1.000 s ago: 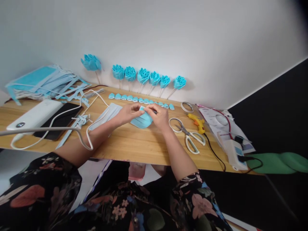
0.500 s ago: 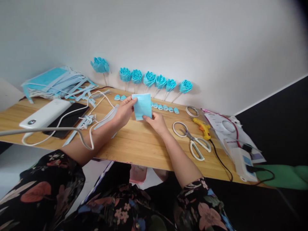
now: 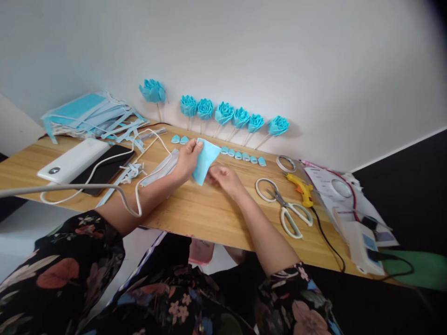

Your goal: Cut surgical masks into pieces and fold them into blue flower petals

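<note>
My left hand holds a light blue piece of mask fabric upright above the wooden table, fingers pinched on its top left edge. My right hand is just below and right of the piece, its fingers curled at the lower edge. Whether they grip it is hard to tell. Behind the hands a row of small folded blue petals lies on the table. Several blue fabric roses on sticks lean against the white wall.
White-handled scissors, a yellow glue gun and a tape ring lie to the right. A stack of blue face masks, a white power bank, a phone and cut strips lie to the left.
The blue piece was lifted off the table and held up flat; now it is turned edge-on and tilted in my left hand. The camera view has shifted slightly.
</note>
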